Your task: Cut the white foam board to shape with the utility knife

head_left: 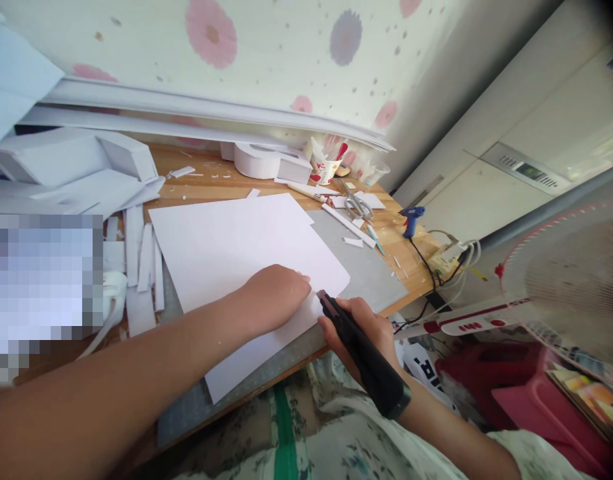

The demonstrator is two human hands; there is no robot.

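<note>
A large white sheet (pixel 236 247) lies over a grey cutting mat (pixel 381 273) on the wooden desk. My left hand (pixel 279 297) rests on this sheet near its right edge, with its fingers curled in; whatever they may grip is hidden. In my right hand (pixel 371 327) is a long black stapler (pixel 364 360), its narrow front end at the sheet's edge beside my left fingertips. The stapler's thick rear end points back toward my right forearm.
Scissors (pixel 359 205), a white strip (pixel 349 225) and a cup of tools (pixel 324 167) are at the back. A blue glue gun (pixel 412 220) stands right. White offcuts (pixel 144 257) line the left. A fan (pixel 576 287) is close on the right.
</note>
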